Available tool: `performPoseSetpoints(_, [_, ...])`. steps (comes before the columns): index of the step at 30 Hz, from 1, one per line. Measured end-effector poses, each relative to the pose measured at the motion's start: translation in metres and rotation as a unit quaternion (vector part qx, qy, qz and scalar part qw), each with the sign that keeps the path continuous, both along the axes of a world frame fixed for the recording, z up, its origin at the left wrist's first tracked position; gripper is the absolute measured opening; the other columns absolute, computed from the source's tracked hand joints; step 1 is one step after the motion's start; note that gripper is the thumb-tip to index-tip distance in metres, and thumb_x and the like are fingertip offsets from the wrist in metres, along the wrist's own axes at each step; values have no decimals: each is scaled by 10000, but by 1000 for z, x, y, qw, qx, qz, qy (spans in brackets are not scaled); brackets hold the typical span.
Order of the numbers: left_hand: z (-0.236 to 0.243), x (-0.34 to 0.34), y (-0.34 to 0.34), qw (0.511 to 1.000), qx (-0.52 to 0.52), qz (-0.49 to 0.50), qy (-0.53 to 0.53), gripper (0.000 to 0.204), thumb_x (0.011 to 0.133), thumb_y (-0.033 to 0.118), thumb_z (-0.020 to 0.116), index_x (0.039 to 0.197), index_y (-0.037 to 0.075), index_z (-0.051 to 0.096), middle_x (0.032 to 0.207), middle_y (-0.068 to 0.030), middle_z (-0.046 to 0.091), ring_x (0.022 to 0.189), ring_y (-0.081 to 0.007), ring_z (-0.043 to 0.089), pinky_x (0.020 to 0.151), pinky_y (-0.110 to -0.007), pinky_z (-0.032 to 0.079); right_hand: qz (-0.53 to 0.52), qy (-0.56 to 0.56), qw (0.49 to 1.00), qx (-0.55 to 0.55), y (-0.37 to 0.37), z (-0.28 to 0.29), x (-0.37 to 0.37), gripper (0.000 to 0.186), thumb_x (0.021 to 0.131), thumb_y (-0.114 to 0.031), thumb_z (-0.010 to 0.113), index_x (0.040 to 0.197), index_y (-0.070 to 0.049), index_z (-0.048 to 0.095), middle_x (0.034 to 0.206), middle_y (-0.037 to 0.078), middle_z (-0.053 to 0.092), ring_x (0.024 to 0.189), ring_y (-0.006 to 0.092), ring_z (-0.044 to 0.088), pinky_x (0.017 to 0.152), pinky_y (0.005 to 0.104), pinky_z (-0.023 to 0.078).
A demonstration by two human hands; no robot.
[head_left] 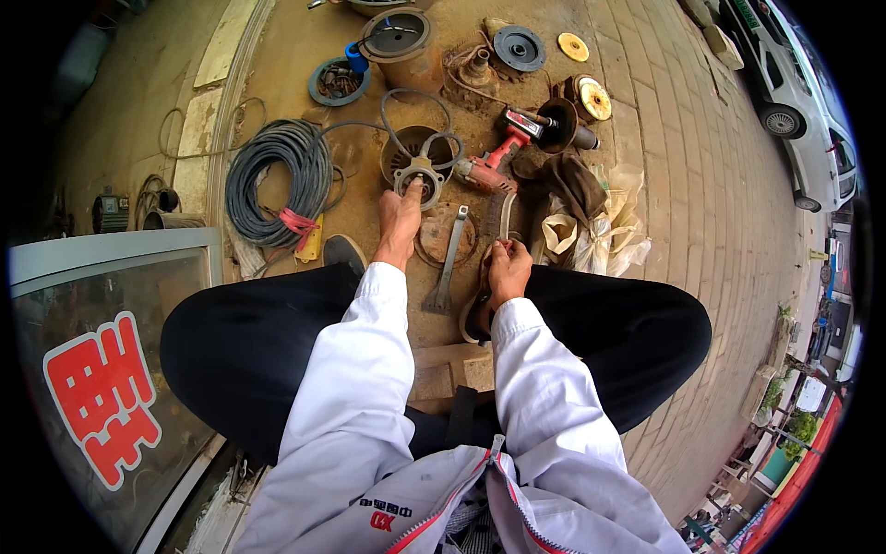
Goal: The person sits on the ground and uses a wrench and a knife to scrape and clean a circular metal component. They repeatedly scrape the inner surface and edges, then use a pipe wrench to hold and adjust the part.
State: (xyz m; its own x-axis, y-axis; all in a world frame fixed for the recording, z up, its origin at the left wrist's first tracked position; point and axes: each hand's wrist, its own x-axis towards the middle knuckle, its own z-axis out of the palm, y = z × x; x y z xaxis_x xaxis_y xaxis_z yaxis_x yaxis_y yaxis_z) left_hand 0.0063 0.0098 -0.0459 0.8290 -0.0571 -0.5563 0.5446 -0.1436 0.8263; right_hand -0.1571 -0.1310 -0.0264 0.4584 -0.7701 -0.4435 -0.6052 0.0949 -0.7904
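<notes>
My left hand point(400, 224) is closed at the near edge of a round grey metal flange point(431, 196) with bolt ears. One finger reaches into its centre opening; the fingers beneath are partly hidden. My right hand point(508, 270) pinches the near end of a narrow, curved pale strip point(507, 217), which stands up from the fingers. Between my hands, a flat metal pry bar point(452, 249) with a widened end lies across a round rusty plate point(430, 242). Beyond the strip lies a red cordless impact wrench point(494, 166).
A coil of dark cable point(245, 185) lies left. Farther off are a rusty cylinder point(406, 65), a blue-grey bowl of small parts point(318, 88) and a dark disc point(519, 48). Cloth and plastic bags point(628, 231) lie right. A glass-panelled frame point(120, 245) stands near left; a white car point(784, 83) far right.
</notes>
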Motion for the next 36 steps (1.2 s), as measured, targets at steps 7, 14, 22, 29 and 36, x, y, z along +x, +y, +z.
performPoseSetpoints(7, [10, -8, 2, 998, -52, -18, -32, 311, 1017, 293, 643, 978, -11, 689, 833, -18, 632, 698, -111, 522, 580, -341, 431, -45, -44, 974, 218, 2, 5, 10, 115, 978, -182, 635, 970, -77, 591, 704, 42, 598, 508, 150, 556, 448, 306, 418])
performPoseSetpoints(14, [30, -9, 0, 998, -52, -20, -12, 457, 978, 311, 688, 1024, -143, 653, 968, -197, 705, 873, -235, 649, 793, -398, 507, 149, 145, 977, -44, 12, 18, 4, 501, 876, -254, 679, 1278, 43, 637, 1154, 309, 691, 1121, 455, 658, 956, 463, 515])
performPoseSetpoints(22, [121, -13, 19, 941, 228, -153, -196, 321, 907, 254, 728, 1133, 26, 714, 1021, -229, 739, 988, -425, 695, 872, -467, 527, 162, -24, 972, -168, 14, 117, 21, 450, 851, -208, 686, 1226, 41, 668, 1099, 318, 698, 1074, 437, 678, 954, 467, 517])
performPoseSetpoints(29, [247, -28, 48, 871, 273, -299, -280, 317, 775, 259, 850, 1041, 104, 769, 960, -185, 753, 931, -370, 718, 827, -440, 552, 287, -192, 870, -352, 37, 188, 11, 628, 793, -138, 784, 1364, 11, 569, 1214, 268, 683, 1140, 398, 650, 983, 455, 506])
performPoseSetpoints(36, [268, -56, 65, 938, 47, -215, -268, 279, 780, 91, 856, 1001, -30, 736, 920, -105, 776, 820, -128, 707, 730, -290, 562, 289, -264, 904, -170, 69, 183, -10, 609, 852, -196, 787, 1398, -44, 565, 1006, 191, 682, 953, 362, 661, 833, 446, 521])
